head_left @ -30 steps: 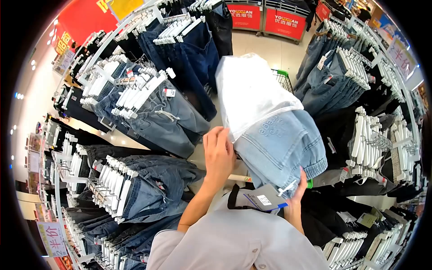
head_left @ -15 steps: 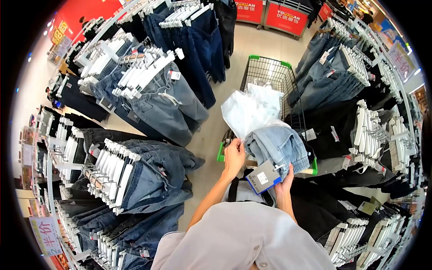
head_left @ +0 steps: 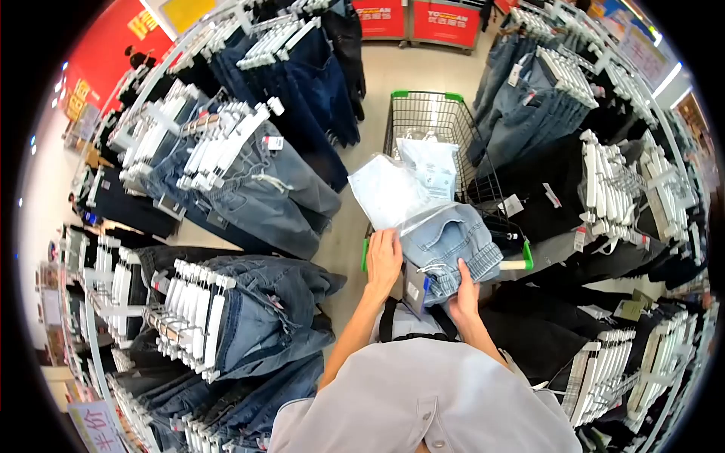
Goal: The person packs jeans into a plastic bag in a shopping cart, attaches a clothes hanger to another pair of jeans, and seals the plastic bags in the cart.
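Note:
A folded pair of light blue jeans point(head_left: 457, 238) lies partly inside a clear plastic bag point(head_left: 389, 192), in front of my body and above the handle end of the cart. My left hand point(head_left: 384, 260) is closed on the bag's edge at the jeans' left side. At the waistband, my right hand point(head_left: 463, 293) grips the jeans, thumb on top and fingers hidden beneath. A grey and blue tag point(head_left: 415, 292) hangs between my hands. Beyond the jeans, another white packet point(head_left: 429, 166) sits in the shopping cart point(head_left: 434, 109).
Racks of jeans on white hangers stand at the left point(head_left: 291, 208) and right point(head_left: 536, 98). Black trousers point(head_left: 544, 177) hang close to the cart's right side. Red display bins point(head_left: 444, 24) stand beyond the cart. A person point(head_left: 138, 57) is far off at upper left.
The bagged jeans have moved lower and farther from my head, exposing the cart. The jeans' waistband has turned, and the tag now hangs edge-on between my hands.

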`<state>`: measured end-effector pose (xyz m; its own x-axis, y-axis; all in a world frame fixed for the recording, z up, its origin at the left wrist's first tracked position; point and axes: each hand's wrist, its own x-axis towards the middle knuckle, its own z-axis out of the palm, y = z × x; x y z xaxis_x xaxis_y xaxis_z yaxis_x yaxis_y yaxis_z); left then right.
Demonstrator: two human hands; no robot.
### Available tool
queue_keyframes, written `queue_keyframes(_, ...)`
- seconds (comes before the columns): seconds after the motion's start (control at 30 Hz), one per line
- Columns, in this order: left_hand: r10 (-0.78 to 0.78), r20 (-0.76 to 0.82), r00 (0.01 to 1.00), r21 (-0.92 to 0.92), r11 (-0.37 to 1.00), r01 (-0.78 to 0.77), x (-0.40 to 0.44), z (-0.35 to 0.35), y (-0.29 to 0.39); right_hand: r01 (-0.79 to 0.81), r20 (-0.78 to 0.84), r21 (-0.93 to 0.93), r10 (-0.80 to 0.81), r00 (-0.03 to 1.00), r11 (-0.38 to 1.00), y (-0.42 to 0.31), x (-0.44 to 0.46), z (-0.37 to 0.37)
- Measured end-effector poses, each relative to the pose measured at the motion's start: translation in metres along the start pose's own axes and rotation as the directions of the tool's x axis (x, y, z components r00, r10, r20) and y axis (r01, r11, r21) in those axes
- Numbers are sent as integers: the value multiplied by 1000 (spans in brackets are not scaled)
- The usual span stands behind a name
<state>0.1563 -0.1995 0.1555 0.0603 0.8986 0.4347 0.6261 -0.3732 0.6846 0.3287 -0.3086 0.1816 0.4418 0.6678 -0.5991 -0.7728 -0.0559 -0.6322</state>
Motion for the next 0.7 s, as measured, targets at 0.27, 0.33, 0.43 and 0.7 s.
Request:
queue_keyframes(0.27,-194,118,974,-19,980,197,-30,-13,-4,-399,209,42,382,900,916,-8,9,-22)
queue_keyframes(0.33,-181,240,954,-18,981,191,-21,-24,7,-435,210,46,417,884,899,-20,11,-17)
queue_keyframes(0.43,48,223,974,134,988,-80,8,-49,40,-493,192,-125,508,839,861,-38,25,-16)
queue_keyframes(0.7,-179,770,613,130,984,124,113,-32,-11,-270,135,-438,360,923,857,-33,50,1)
